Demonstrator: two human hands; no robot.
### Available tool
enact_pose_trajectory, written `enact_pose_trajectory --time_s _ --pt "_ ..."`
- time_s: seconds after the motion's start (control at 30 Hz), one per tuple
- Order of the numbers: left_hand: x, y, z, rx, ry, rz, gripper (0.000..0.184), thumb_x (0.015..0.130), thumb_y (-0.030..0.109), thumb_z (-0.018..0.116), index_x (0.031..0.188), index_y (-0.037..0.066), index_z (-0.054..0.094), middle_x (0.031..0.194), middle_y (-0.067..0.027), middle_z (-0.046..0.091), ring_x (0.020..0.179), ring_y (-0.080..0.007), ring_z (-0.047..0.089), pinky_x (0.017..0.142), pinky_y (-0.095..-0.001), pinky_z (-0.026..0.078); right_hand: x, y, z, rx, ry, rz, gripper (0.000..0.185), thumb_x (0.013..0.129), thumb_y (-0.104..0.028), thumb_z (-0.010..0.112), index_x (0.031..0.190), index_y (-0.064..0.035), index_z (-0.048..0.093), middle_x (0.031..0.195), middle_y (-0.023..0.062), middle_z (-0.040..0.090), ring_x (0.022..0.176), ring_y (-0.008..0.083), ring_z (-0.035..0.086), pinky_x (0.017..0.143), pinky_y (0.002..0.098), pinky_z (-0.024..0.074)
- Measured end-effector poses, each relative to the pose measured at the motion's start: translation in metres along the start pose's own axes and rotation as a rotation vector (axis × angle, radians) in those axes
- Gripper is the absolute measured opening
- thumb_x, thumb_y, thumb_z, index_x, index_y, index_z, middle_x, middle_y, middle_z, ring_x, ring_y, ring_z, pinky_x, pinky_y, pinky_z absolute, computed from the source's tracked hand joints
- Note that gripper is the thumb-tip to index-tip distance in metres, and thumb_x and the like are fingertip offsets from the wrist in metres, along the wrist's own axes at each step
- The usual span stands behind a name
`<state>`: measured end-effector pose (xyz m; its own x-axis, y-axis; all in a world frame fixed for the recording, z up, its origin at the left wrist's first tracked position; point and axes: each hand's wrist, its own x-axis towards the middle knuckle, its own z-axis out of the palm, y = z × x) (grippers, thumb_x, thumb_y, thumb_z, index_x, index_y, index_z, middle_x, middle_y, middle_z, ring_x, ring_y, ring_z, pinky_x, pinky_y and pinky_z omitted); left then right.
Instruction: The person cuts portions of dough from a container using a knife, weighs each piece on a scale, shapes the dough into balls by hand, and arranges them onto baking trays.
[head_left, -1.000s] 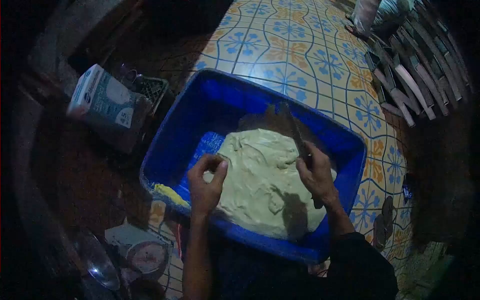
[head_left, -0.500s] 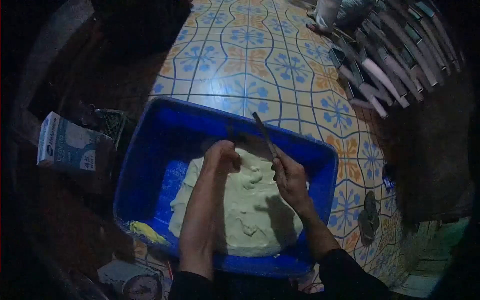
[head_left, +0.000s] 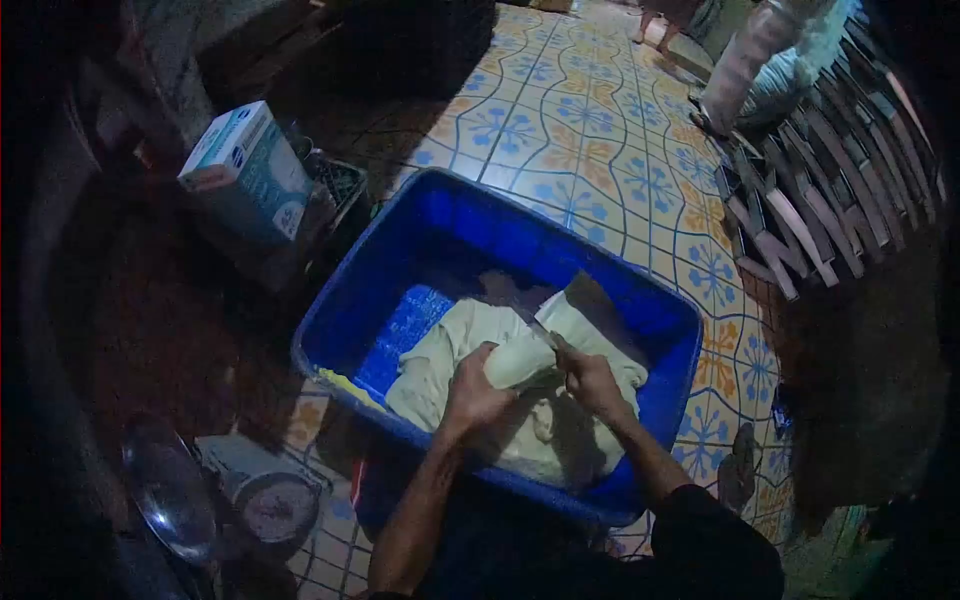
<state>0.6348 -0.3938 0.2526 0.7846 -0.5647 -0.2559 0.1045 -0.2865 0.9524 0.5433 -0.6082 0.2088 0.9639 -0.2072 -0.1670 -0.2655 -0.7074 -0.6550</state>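
Observation:
A large mass of pale dough [head_left: 440, 365] lies in a deep blue plastic tub [head_left: 345, 262]. My left hand [head_left: 475, 392] is closed around a thick raised roll of dough [head_left: 522, 362] near the middle of the mass. In my right hand [head_left: 592, 382] is a narrow, flat-bladed knife [head_left: 538, 327]. Its blade points up and left, at the far end of the roll; whether its edge touches the dough, I cannot tell. Behind the right hand, a flap of dough [head_left: 575, 325] stands up. The fingertips of both hands are partly hidden.
A teal and white carton [head_left: 258, 172] stands left, beside a dark crate [head_left: 342, 186]. At lower left are a dial scale [head_left: 278, 505] and a metal bowl [head_left: 168, 490]. Long metal pans [head_left: 815, 200] are stacked right, near a sack [head_left: 775, 85]. Slippers [head_left: 738, 470] lie on the tiles.
My left hand has taken hold of a roll of dough and lifted it. The knife has come down from above the tub's far rim to the dough. The view has swung left.

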Motion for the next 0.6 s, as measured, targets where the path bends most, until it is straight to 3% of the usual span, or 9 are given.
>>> enact_pose_trajectory --time_s 0.13,0.23,0.3,0.33,0.37,0.43,0.47,0.53,0.6 --pt "-0.01 -0.015 -0.002 -0.044 0.043 0.081 0.042 0.066 0.009 0.076 0.105 0.003 0.062 0.096 -0.0143 0.069 0.093 -0.0244 0.067 0.079 -0.0355 0.051 -0.064 -0.011 0.009 0.031 0.136 -0.185 0.072 0.074 0.009 0.047 0.141 -0.0166 0.041 0.098 0.0252 0.063 0.084 0.0358 0.066 0.08 0.0411 0.0495" --pt "-0.021 0.006 0.009 0.064 0.109 0.097 0.04 0.066 0.01 0.077 0.103 0.005 0.062 0.093 -0.0132 0.068 0.09 -0.0244 0.066 0.078 -0.0357 0.051 -0.032 -0.02 0.028 0.175 0.083 -0.032 0.071 0.075 0.009 0.048 0.141 -0.0157 0.043 0.102 0.0255 0.063 0.09 0.0366 0.065 0.083 0.041 0.0495" --pt "-0.021 0.002 0.004 -0.031 0.144 0.091 0.04 0.064 0.007 0.077 0.1 0.004 0.061 0.09 -0.0106 0.067 0.086 -0.0217 0.065 0.076 -0.0337 0.051 0.0 -0.029 0.04 0.109 0.022 -0.067 0.069 0.075 0.009 0.048 0.14 -0.0144 0.043 0.104 0.0256 0.063 0.092 0.0352 0.066 0.084 0.0401 0.0496" --pt "-0.029 0.021 -0.012 -0.113 0.125 0.157 0.041 0.061 0.001 0.077 0.098 0.002 0.059 0.089 -0.0085 0.065 0.084 -0.0177 0.063 0.075 -0.031 0.051 -0.006 -0.032 0.047 0.136 0.003 -0.063 0.064 0.077 0.008 0.048 0.138 -0.0122 0.046 0.106 0.0249 0.063 0.095 0.0333 0.065 0.085 0.0388 0.0491" --pt "-0.041 0.044 -0.031 -0.1 0.163 0.058 0.046 0.056 -0.009 0.066 0.099 0.002 0.056 0.092 -0.0047 0.063 0.086 -0.0149 0.061 0.078 -0.0292 0.051 -0.011 -0.034 0.053 0.162 -0.017 -0.058 0.06 0.078 0.007 0.048 0.136 -0.01 0.048 0.108 0.0241 0.063 0.097 0.0313 0.065 0.085 0.0375 0.0487" --pt "-0.05 0.053 -0.047 -0.322 0.238 0.085 0.048 0.054 -0.012 0.062 0.099 0.003 0.054 0.094 -0.0057 0.061 0.089 -0.0161 0.061 0.08 -0.0293 0.05 -0.045 -0.033 0.068 0.296 -0.032 -0.03 0.044 0.084 0.002 0.048 0.127 -0.0027 0.055 0.114 0.0208 0.064 0.104 0.025 0.063 0.089 0.0333 0.0469" --pt "-0.053 0.066 -0.05 -0.236 0.256 0.143 0.048 0.054 -0.012 0.062 0.099 0.003 0.053 0.093 -0.0058 0.061 0.09 -0.016 0.06 0.081 -0.0294 0.05 -0.04 -0.038 0.079 0.363 0.106 -0.182 0.028 0.088 -0.005 0.053 0.114 0.004 0.059 0.104 0.0193 0.067 0.096 0.0256 0.064 0.085 0.0347 0.0484" --pt "-0.066 0.09 -0.043 -0.067 0.271 0.213 0.047 0.054 -0.011 0.061 0.098 0.003 0.053 0.093 -0.0061 0.061 0.092 -0.0159 0.06 0.082 -0.0296 0.049 -0.01 -0.077 0.058 0.464 -0.155 0.042 0.035 0.09 -0.007 0.048 0.124 -0.0011 0.055 0.096 0.0201 0.067 0.085 0.0249 0.063 0.078 0.0376 0.0483" --pt "-0.073 0.103 -0.044 -0.03 0.263 0.301 0.048 0.054 -0.011 0.06 0.099 0.003 0.053 0.094 -0.0063 0.06 0.094 -0.0152 0.059 0.084 -0.0297 0.049 0.005 -0.063 0.07 0.398 -0.28 -0.06 0.039 0.093 -0.013 0.048 0.131 -0.0024 0.051 0.082 0.0165 0.065 0.074 0.0192 0.06 0.07 0.0354 0.0479"
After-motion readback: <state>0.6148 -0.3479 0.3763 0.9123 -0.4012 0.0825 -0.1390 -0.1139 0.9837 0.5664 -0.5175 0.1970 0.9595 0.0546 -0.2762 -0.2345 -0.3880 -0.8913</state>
